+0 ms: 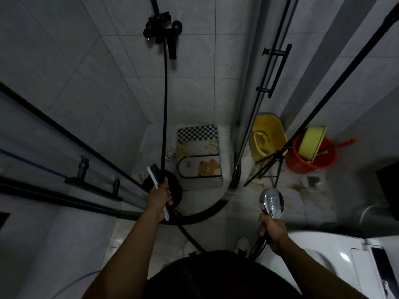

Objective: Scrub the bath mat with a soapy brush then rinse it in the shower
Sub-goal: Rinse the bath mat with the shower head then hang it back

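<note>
I am looking down at the shower floor (212, 192), which is sitting inside a curved black threshold (207, 214). A white toilet (323, 255) is showing outside it at the near right. The bath mat (199, 156) is lying flat on the shower floor. Its checked end is lying against the far wall and its bear-printed end is pointing toward the threshold. Past the glass to the right, a yellow bucket (267, 134) and a red bucket (311, 162) are standing on the bathroom floor. A black hose (165, 104) is hanging from the wall mixer (160, 31) and running down past the mat's left edge.

My right hand (273, 230) is gripping the chrome shower head (271, 201) by its handle, fingers (262, 227) curled tight round it. It is outside the threshold, off the mat's near right corner and well apart from it. My left hand (158, 198) is holding the brush (154, 172), fingers (166, 186) wrapped fully round the white handle and the dark bristles pointing away from me. That hand is hovering just off the mat's near left corner, beside the hose. The brush is not touching the mat.
</note>
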{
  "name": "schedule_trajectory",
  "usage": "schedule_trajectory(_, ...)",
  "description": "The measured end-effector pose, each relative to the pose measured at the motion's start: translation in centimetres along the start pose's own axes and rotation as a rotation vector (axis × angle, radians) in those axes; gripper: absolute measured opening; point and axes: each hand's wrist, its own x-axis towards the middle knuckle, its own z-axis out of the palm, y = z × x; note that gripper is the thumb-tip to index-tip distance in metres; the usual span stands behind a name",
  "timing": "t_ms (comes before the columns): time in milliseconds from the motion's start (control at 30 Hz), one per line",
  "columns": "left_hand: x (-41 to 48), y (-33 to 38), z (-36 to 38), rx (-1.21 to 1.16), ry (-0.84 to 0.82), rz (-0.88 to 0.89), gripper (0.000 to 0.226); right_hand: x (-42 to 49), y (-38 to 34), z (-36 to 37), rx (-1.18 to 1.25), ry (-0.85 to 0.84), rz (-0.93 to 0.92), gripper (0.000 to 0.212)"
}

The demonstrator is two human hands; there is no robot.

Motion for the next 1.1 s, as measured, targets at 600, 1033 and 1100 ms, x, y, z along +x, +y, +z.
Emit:
schedule_trajectory(600,0.0,-0.2,-0.3,0.004,-0.002,-0.002,0.035,0.0,0.3,-0.6,-0.026,0.149,-0.074,0.027)
schedule_trajectory(1033,0.8,-0.6,-0.3,-0.011,0.000,-0.011,0.037,-2.0,-1.1,0.2,-0.032,0.190,-0.172,0.022)
schedule_trajectory(1100,0.7,-0.6,-0.4,-0.014,-0.015,-0.006,0.038,-2.1,-1.2,0.5,-0.036,0.180,-0.179,0.024)
